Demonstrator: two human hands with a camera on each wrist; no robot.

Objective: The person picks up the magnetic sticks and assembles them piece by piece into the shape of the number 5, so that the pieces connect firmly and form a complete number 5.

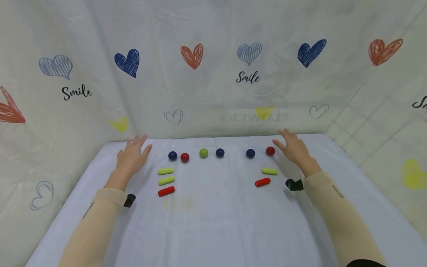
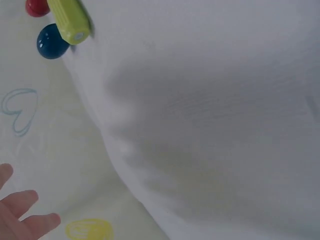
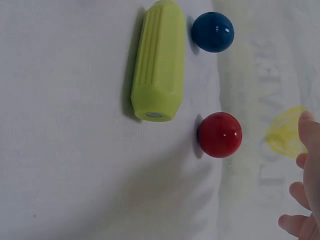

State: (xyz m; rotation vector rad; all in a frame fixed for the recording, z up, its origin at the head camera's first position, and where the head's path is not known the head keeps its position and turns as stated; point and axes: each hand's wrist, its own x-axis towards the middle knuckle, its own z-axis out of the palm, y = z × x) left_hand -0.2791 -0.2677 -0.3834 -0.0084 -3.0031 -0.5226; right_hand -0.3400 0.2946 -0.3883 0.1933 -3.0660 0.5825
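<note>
Hovering left hand, right hand, empty splayed fingers, glossy balls, ridged cylinders

Head: behind left hand and right hand, forward-down, farther.
Left wrist: close, facing cloth beside hand.
Right wrist: close; shares red ball with head.

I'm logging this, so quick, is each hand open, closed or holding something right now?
Left hand: open, holding nothing.
Right hand: open, holding nothing, near a red ball.
</note>
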